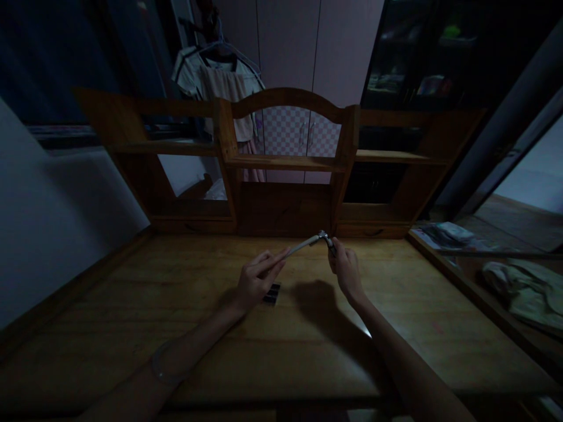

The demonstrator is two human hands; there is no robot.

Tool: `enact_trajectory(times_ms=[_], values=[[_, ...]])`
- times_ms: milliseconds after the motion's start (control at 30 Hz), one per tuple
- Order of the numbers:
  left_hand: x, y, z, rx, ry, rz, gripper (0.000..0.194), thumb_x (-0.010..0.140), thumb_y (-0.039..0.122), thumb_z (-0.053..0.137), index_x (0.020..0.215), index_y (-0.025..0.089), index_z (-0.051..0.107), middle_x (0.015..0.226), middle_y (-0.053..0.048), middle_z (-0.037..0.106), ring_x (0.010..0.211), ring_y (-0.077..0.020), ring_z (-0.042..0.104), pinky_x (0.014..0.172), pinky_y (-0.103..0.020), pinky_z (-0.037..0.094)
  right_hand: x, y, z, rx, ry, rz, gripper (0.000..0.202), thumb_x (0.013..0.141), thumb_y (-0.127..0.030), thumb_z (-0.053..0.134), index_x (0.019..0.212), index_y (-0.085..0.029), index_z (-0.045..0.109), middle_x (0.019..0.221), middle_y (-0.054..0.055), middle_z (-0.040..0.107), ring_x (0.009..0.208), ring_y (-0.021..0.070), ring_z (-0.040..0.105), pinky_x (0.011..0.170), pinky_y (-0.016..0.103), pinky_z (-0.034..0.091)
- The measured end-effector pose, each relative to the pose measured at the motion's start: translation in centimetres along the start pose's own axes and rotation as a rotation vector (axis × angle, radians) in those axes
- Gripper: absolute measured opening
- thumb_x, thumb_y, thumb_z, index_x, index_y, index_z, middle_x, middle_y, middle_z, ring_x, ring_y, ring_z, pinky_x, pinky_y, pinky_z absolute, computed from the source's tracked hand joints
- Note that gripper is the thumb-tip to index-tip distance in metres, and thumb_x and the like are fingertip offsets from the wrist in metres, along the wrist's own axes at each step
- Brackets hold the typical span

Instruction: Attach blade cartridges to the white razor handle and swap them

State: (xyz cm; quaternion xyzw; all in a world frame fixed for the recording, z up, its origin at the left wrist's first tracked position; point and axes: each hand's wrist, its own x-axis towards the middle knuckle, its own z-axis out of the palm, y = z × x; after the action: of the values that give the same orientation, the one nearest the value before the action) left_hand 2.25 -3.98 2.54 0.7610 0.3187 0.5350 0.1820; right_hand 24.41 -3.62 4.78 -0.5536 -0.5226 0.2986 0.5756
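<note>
On my feed, the left hand [258, 279] grasps a slim pale stick [301, 244] and the right hand [347, 272] grips a silvery tool [324, 234], ends close together above the counter [176, 275], centre-far. I see a small dark item [273, 293] near the left hand.

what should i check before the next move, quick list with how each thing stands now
1. Left hand holding the slim pale rod: ok, fingers closed on its near end.
2. Right hand holding the shiny metal-headed tool: ok, closed around its dark handle.
3. Rod and tool head touching: cannot tell, they meet in this view but a small gap could be hidden.
4. Small dark sectioned piece fully visible on the wooden desk: not ok, the left hand partly covers it.
5. Lighting: not ok, the scene is dim.
</note>
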Motion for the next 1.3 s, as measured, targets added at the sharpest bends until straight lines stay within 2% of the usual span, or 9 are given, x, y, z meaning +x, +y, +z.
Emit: enact_trajectory(times_ms=[100,333,433,533,700,1000,1200,1300], values=[[0.01,0.02,0.0,0.007,0.034,0.018,0.037,0.088,0.02,0.055,0.124,0.023,0.058,0.076,0.0,0.046,0.063,-0.008,0.043,0.056,-0.02,0.035,-0.09,0.24,0.14,0.004,-0.034,-0.01,0.052,0.088,-0.055,0.039,0.052,-0.018,0.042,0.046,-0.004,0.035,0.041,0.0082,0.031,0.04,0.023,0.02],[0.17,0.29,0.06,0.022,0.012,0.033,0.036,0.088,0.02,0.055,0.124,0.023,0.058,0.076,0.0,0.048,0.062,-0.0076,0.043,0.055,-0.019,0.036,-0.31,0.37,0.49,0.022,-0.081,0.008,0.052,0.087,-0.055,0.04,0.051,-0.019,0.04,0.045,-0.004,0.033,0.04,0.0082,0.03,0.04,0.023,0.019],[0.15,0.38,0.02,0.013,0.038,0.044,0.036,0.088,0.021,0.055,0.124,0.023,0.058,0.076,0.0,0.049,0.063,-0.008,0.043,0.056,-0.019,0.037,-0.26,0.3,0.51,0.028,-0.099,0.006,0.051,0.087,-0.055,0.041,0.051,-0.019,0.04,0.045,-0.004,0.033,0.04,0.0082,0.03,0.04,0.023,0.019],[0.07,0.3,0.01,0.026,0.069,0.027,0.036,0.088,0.021,0.056,0.124,0.023,0.058,0.076,0.0,0.048,0.064,-0.0082,0.044,0.057,-0.02,0.037,-0.26,0.27,0.56,0.027,-0.11,0.013,0.051,0.087,-0.055,0.042,0.051,-0.018,0.041,0.045,-0.004,0.034,0.04,0.0084,0.03,0.04,0.024,0.019],[0.08,-0.09,0.06,0.039,0.05,-0.023,0.037,0.088,0.021,0.055,0.125,0.023,0.057,0.074,0.001,0.045,0.062,-0.0082,0.042,0.055,-0.02,0.034,-0.27,0.21,0.58,0.063,-0.126,0.041,0.05,0.086,-0.055,0.043,0.051,-0.018,0.041,0.044,-0.004,0.032,0.04,0.0078,0.028,0.04,0.023,0.018],[0.18,-0.07,0.04,0.014,0.041,-0.029,0.036,0.088,0.023,0.055,0.125,0.023,0.058,0.076,0.0,0.047,0.064,-0.0089,0.042,0.057,-0.021,0.035,-0.14,-0.03,0.48,0.153,-0.113,0.087,0.049,0.084,-0.054,0.045,0.051,-0.02,0.036,0.043,-0.006,0.028,0.038,0.0065,0.023,0.038,0.023,0.015],[0.32,-0.21,0.02,0.011,-0.002,-0.066,0.036,0.089,0.023,0.054,0.125,0.023,0.057,0.074,0.001,0.043,0.064,-0.0086,0.042,0.056,-0.02,0.033,0.26,0.43,0.77,0.293,-0.152,0.183,0.045,0.082,-0.053,0.048,0.054,-0.021,0.034,0.043,-0.008,0.026,0.035,0.0057,0.02,0.035,0.021,0.012],[0.29,-0.16,-0.05,0.05,0.031,-0.032,0.036,0.088,0.023,0.055,0.124,0.023,0.058,0.074,0.001,0.044,0.064,-0.0083,0.043,0.058,-0.02,0.034,0.57,0.61,0.97,0.406,-0.193,0.259,0.044,0.081,-0.052,0.048,0.054,-0.022,0.03,0.044,-0.009,0.022,0.035,0.0051,0.016,0.034,0.019,0.011]])
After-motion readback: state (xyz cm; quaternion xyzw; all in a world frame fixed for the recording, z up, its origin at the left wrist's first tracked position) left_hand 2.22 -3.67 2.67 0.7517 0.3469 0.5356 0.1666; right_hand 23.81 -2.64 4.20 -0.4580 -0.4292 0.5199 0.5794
